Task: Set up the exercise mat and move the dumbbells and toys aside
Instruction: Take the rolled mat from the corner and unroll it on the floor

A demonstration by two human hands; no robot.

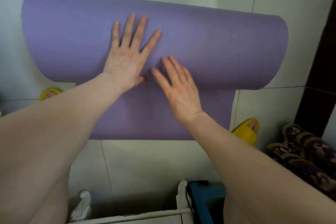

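Note:
A purple exercise mat (218,49) lies on the pale tiled floor, most of it in a thick roll across the middle of the view. A short unrolled strip reaches back toward me. My left hand (129,54) lies flat on top of the roll with its fingers spread. My right hand (180,89) rests at the near edge of the roll, fingers apart and slightly blurred. Neither hand holds anything. No dumbbells or toys are in view.
My feet in yellow slippers (247,131) stand on either side of the unrolled strip. A patterned dark fabric (301,154) lies at the right. A white metal frame (131,214) and a blue object (205,200) sit at the bottom. A dark door edge (323,56) rises at the right.

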